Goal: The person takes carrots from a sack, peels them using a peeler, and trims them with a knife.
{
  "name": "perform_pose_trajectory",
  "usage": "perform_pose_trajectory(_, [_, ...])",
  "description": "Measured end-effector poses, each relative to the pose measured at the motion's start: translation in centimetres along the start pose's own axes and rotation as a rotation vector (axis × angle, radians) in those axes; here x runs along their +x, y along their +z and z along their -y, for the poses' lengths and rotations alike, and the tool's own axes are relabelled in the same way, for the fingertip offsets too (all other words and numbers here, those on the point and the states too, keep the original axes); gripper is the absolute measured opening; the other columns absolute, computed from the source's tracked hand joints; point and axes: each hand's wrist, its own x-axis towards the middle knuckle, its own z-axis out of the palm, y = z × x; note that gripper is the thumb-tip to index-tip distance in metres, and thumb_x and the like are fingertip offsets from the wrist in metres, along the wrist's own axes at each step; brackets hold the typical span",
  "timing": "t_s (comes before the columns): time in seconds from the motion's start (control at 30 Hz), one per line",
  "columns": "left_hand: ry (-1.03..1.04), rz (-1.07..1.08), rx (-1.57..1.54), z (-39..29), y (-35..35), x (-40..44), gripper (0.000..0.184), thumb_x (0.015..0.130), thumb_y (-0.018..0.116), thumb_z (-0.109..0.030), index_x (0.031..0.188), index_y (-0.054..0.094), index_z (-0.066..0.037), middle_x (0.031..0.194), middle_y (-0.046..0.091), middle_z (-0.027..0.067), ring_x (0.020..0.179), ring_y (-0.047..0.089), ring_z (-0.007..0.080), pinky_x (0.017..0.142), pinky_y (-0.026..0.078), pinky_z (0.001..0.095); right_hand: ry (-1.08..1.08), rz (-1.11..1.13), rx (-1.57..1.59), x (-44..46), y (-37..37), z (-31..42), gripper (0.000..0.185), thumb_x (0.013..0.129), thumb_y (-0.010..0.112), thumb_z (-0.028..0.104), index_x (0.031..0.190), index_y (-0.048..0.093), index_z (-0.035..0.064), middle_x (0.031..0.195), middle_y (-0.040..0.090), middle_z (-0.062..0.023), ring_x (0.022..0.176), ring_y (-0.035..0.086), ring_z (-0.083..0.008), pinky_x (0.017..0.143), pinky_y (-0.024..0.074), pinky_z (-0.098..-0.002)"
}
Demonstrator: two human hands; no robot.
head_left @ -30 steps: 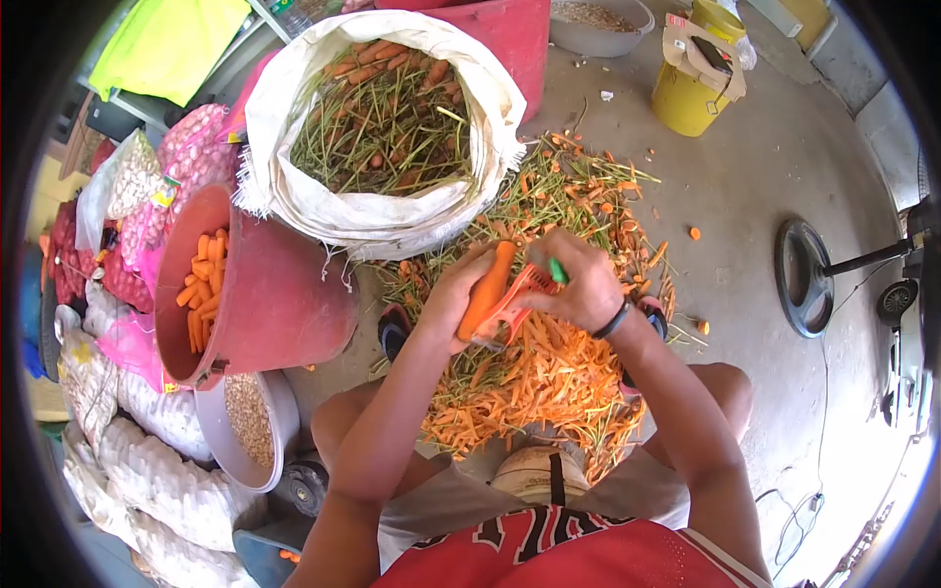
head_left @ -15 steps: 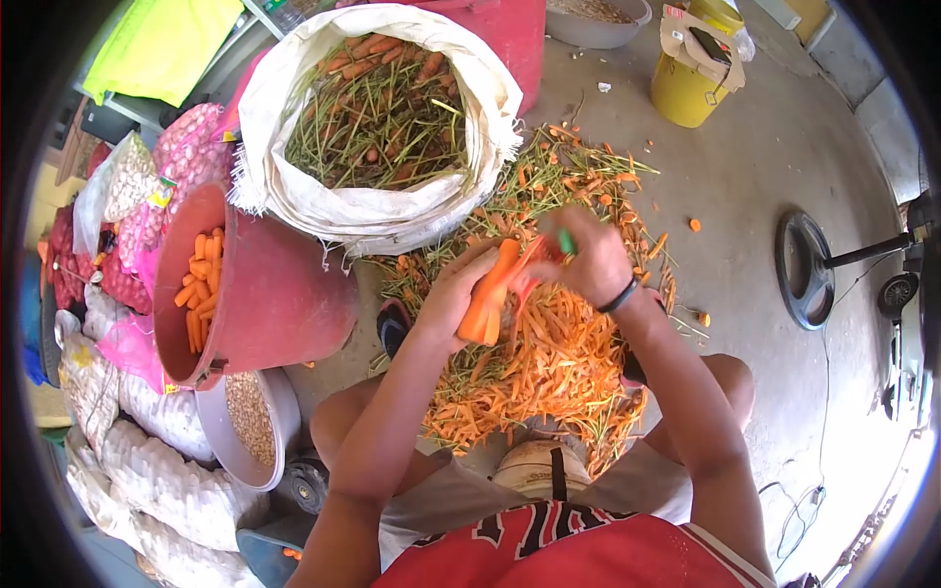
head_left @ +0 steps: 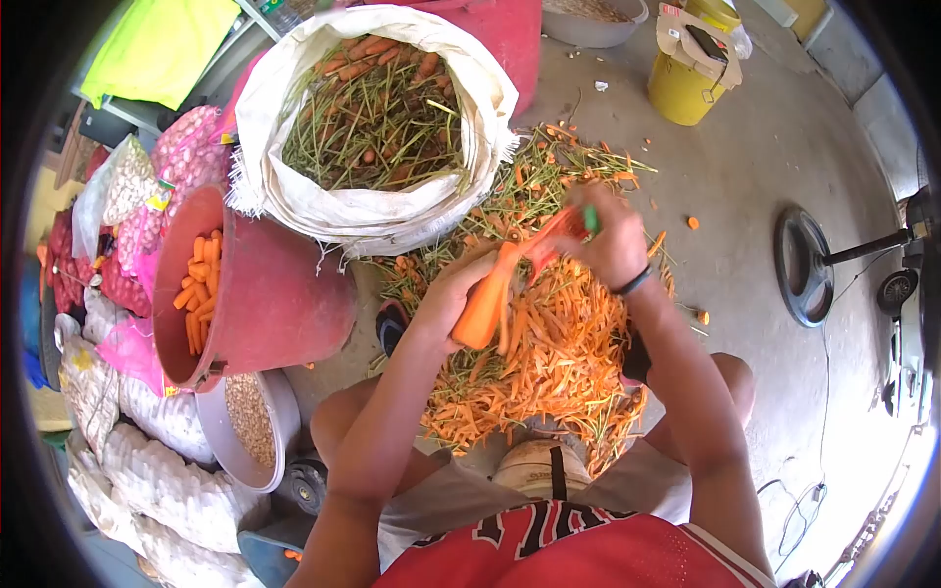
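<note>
From where I'm standing, the big white sack (head_left: 495, 73) is gaping open in front of the person, and unpeeled carrots (head_left: 368, 73) are lying in it among long green stems (head_left: 382, 137). To its left, a red bucket (head_left: 284, 294) is leaning over, its mouth showing a pile of smooth, bright carrots (head_left: 201, 294). A heap of peelings (head_left: 559, 363) is covering the floor between the person's legs, with green scraps mixing in. Below the red bucket, a grey basin (head_left: 286, 421) is holding small pale bits (head_left: 248, 416), too small to name. At the upper right, a yellow bucket (head_left: 676, 96) is standing with cardboard (head_left: 676, 34) on top, so its inside isn't showing.

Over the heap, the left hand (head_left: 456, 294) is cradling a single carrot (head_left: 478, 312), tilting it, the fingers curling round its far side; I can't tell how tightly they are pressing together. The right hand (head_left: 616, 240) is gripping a red peeler (head_left: 557, 233) near the carrot's upper end. Its fingers are bending round the handle, but blur is hiding exactly what the tips are pinching.
</note>
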Motion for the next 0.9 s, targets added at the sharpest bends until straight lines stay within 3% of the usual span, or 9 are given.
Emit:
perform_pose_trajectory(0.07, [-0.013,-0.055,-0.012,-0.5,1.1,-0.7,0.036,0.098,0.053,-0.029,0.127,0.052,-0.007,0.087,0.057,0.0049,0.072,0.06,0.0151,0.06,0.052,0.0265,0.215,-0.083,-0.141,0.9,-0.9,-2.7,0.057,0.059,0.092,0.029,0.103,0.064,0.0054,0.087,0.065,-0.0111,0.074,0.065,-0.0238,0.066,0.0544,-0.0346])
perform_pose_trajectory(0.2, [0.0,-0.137,-0.127,-1.2,1.8,0.2,0.039,0.098,0.055,-0.028,0.129,0.052,-0.005,0.097,0.06,0.0059,0.077,0.061,0.0139,0.061,0.053,0.028,-0.049,0.065,0.179,-1.0,0.6,1.2,0.054,0.06,0.091,0.026,0.102,0.064,0.0049,0.085,0.064,-0.0097,0.071,0.064,-0.0244,0.067,0.0533,-0.0359])
perform_pose_trajectory(0.3, [0.019,-0.122,-0.119,-0.7,1.7,0.3,0.039,0.098,0.055,-0.026,0.13,0.051,-0.005,0.101,0.062,0.0069,0.081,0.063,0.0134,0.064,0.055,0.029,-0.165,0.141,0.161,-1.3,0.8,2.5,0.056,0.058,0.092,0.026,0.102,0.064,0.0043,0.08,0.06,-0.0084,0.071,0.063,-0.0247,0.067,0.0526,-0.0365])
perform_pose_trajectory(0.5, [-0.005,-0.022,0.022,-0.9,1.8,-0.2,0.042,0.098,0.054,-0.028,0.133,0.047,-0.006,0.09,0.06,0.0061,0.074,0.063,0.0145,0.065,0.054,0.0292,0.265,-0.114,-0.039,1.0,-1.6,-2.2,0.059,0.058,0.093,0.028,0.102,0.062,0.0029,0.087,0.066,-0.0114,0.07,0.066,-0.0231,0.065,0.0542,-0.0338])
perform_pose_trajectory(0.53, [-0.02,0.082,-0.091,-1.0,1.2,0.1,0.043,0.098,0.054,-0.028,0.134,0.047,-0.007,0.091,0.06,0.0068,0.077,0.063,0.0152,0.067,0.055,0.0297,0.23,-0.073,0.062,0.7,-1.2,-1.7,0.059,0.058,0.092,0.028,0.103,0.062,0.0029,0.09,0.067,-0.0122,0.073,0.066,-0.0231,0.068,0.0545,-0.0339])
perform_pose_trajectory(0.63, [-0.021,-0.191,-0.12,-1.5,2.6,0.3,0.042,0.098,0.054,-0.029,0.133,0.049,-0.007,0.09,0.06,0.0069,0.079,0.062,0.015,0.066,0.054,0.0299,-0.049,0.085,0.158,-1.0,0.3,1.3,0.056,0.061,0.091,0.028,0.103,0.064,0.0037,0.09,0.066,-0.0109,0.078,0.066,-0.0243,0.07,0.0548,-0.0348])
perform_pose_trajectory(0.7, [-0.022,-0.12,-0.081,-0.9,2.3,0.3,0.04,0.098,0.054,-0.03,0.13,0.051,-0.006,0.089,0.059,0.0064,0.079,0.062,0.0141,0.065,0.053,0.0308,-0.113,0.189,0.157,-1.4,0.2,2.4,0.054,0.062,0.091,0.028,0.103,0.064,0.0039,0.089,0.065,-0.0101,0.076,0.065,-0.0247,0.068,0.0546,-0.035])
perform_pose_trajectory(0.83, [-0.025,-0.069,0.076,-0.6,2.0,-0.1,0.039,0.098,0.054,-0.032,0.124,0.054,-0.004,0.086,0.059,0.0054,0.073,0.059,0.0138,0.066,0.052,0.033,0.195,-0.1,-0.08,0.9,-1.5,-2.8,0.054,0.062,0.09,0.032,0.098,0.063,0.0033,0.078,0.064,-0.0109,0.066,0.064,-0.0241,0.063,0.0527,-0.0359])
perform_pose_trajectory(0.9, [-0.001,-0.075,0.028,-0.8,1.9,-0.3,0.038,0.098,0.054,-0.033,0.122,0.054,-0.003,0.085,0.058,0.0047,0.07,0.058,0.0137,0.067,0.051,0.0337,0.324,-0.036,-0.044,0.9,-1.5,-3.4,0.052,0.065,0.089,0.033,0.096,0.062,0.0023,0.076,0.067,-0.01,0.067,0.066,-0.0232,0.065,0.0537,-0.034])
